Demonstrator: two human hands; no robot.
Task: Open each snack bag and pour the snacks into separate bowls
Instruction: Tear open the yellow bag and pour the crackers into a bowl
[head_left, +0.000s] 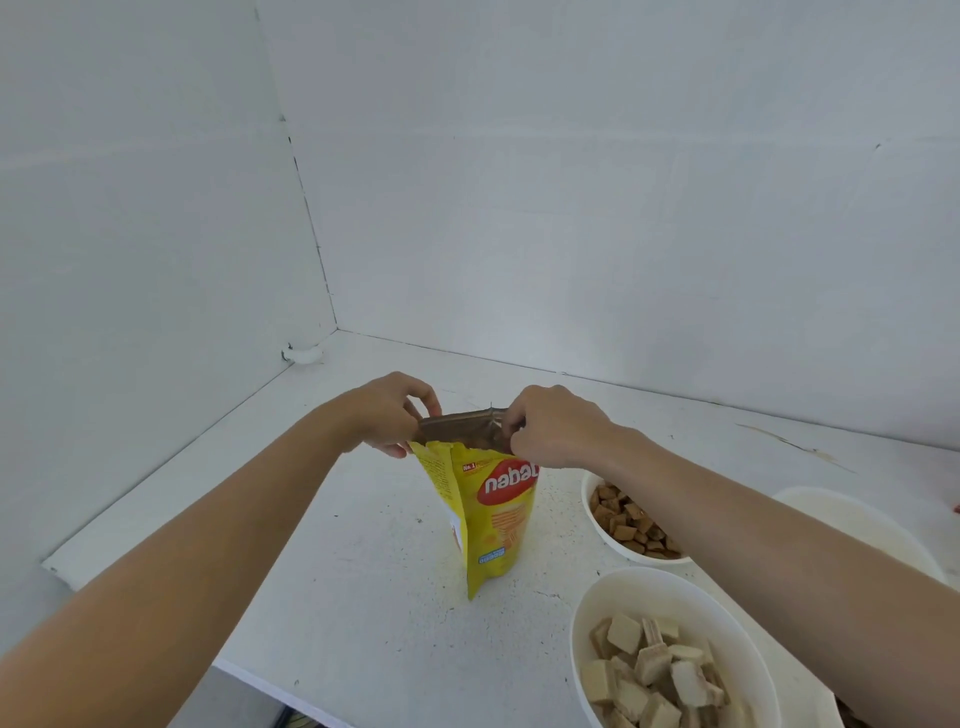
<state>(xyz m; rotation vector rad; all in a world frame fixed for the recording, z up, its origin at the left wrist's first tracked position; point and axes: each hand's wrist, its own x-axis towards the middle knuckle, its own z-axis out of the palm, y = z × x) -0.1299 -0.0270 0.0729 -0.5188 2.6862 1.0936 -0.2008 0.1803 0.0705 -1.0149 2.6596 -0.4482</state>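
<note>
The yellow snack bag (498, 519) stood up tall in the middle of the white surface (363, 597), to the left of the bowls. Its bottom seemed to rest there.

The left hand (395, 413) pinched the left end of the bag's top strip (462, 426). The right hand (556, 428) pinched the right end. Both had their fingers curled tight on it.

The bag looked thin, shiny and crinkly, so it was probably light and a bit slippery. The flat strip at the top was the best place to hold, one hand on each side. The snacks inside would likely crumble if squeezed, so the puffy middle was best left alone. A hard tug could rip it fast and spill them.

The near bowl (576, 639) was white, round and smooth, with pale square wafer bits (654, 670) in it. The far bowl (623, 551) held small brown pieces (628, 519). One more white bowl (852, 519) sat further right, partly hidden by the right arm. Plain white walls (571, 208) stood behind.
</note>
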